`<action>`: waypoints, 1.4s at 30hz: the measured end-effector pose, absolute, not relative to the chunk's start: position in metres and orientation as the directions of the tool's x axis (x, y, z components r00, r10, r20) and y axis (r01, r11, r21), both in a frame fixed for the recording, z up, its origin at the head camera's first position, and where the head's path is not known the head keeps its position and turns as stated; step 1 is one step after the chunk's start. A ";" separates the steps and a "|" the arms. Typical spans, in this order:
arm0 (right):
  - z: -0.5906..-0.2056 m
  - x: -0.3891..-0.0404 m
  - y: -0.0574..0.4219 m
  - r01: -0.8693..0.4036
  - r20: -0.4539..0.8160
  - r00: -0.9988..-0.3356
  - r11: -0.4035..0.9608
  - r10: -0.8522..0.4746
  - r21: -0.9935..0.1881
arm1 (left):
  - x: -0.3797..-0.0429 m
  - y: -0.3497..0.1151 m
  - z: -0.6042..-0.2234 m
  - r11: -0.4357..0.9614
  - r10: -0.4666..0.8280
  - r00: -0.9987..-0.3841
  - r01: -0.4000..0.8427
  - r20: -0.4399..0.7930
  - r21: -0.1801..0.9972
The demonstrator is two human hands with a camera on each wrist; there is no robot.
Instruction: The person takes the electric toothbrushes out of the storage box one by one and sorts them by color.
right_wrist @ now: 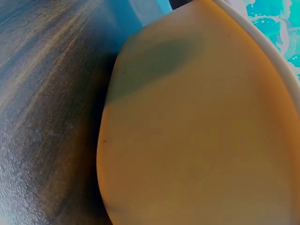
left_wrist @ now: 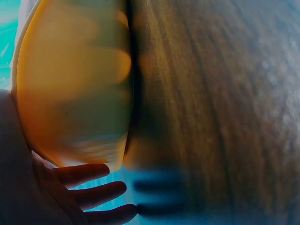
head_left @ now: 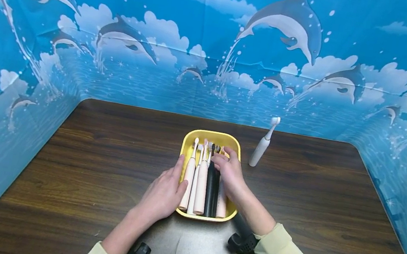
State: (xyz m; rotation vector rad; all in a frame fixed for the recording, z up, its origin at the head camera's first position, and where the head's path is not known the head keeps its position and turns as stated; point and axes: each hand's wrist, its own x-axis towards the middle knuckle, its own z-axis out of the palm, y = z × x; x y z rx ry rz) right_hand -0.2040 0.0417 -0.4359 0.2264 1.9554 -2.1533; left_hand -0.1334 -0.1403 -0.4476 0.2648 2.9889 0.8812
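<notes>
Several electric toothbrushes lie side by side in a yellow tray [head_left: 230,210], heads pointing away. White and pale pink ones, such as the pink toothbrush [head_left: 200,190], are on the left, with black toothbrushes [head_left: 211,194] beside them. Partly under my right hand [head_left: 231,173] lies the rightmost pale pink toothbrush [head_left: 221,202]; thumb and fingers curl around its neck, which they mostly hide. My left hand [head_left: 164,191] rests at the tray's left rim, thumb over the edge. In the left wrist view its fingers [left_wrist: 96,194] extend straight beside the tray's outer wall [left_wrist: 75,93].
A white electric toothbrush [head_left: 260,151] stands upright on the dark wood table [head_left: 114,144], behind and right of the tray. A blue dolphin-print curtain [head_left: 178,83] encloses the back and sides. The tray's outer wall [right_wrist: 197,126] fills much of the right wrist view.
</notes>
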 end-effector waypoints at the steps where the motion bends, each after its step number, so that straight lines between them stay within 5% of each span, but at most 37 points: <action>1: -0.436 -0.204 0.042 0.270 -0.264 -0.962 -0.090 -0.071 -0.959 | -0.133 -0.140 -0.448 0.827 0.166 -0.985 0.162 0.041 0.538; 16: -0.427 -0.191 0.052 0.312 -0.311 -0.902 0.047 -0.300 -0.949 | -0.132 -0.140 -0.447 0.825 0.167 -0.985 0.160 0.037 0.542; 35: -0.413 -0.170 0.080 0.114 -0.232 -0.884 0.293 -0.406 -0.949 | -0.131 -0.141 -0.446 0.832 0.149 -0.989 0.128 0.005 0.539; 42: -0.408 -0.169 0.092 0.063 -0.181 -0.889 0.279 -0.420 -0.958 | -0.132 -0.141 -0.447 0.830 0.156 -0.987 0.143 0.021 0.538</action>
